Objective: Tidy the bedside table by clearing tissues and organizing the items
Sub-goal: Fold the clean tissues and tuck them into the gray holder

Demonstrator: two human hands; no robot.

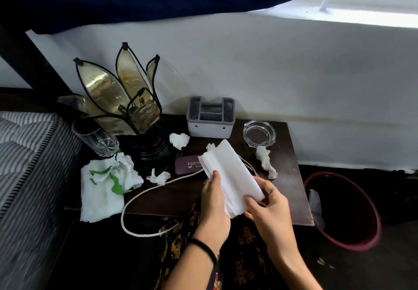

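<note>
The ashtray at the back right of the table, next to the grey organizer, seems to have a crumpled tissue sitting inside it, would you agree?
Not quite. The head view shows the ashtray at the back right of the table, beside the grey organizer, but it holds nothing. The nearest crumpled tissue lies on the table just in front of it, outside the glass.

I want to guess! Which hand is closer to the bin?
Right. The right hand is nearer the bin; the left hand is farther away, across the tissue.
</note>
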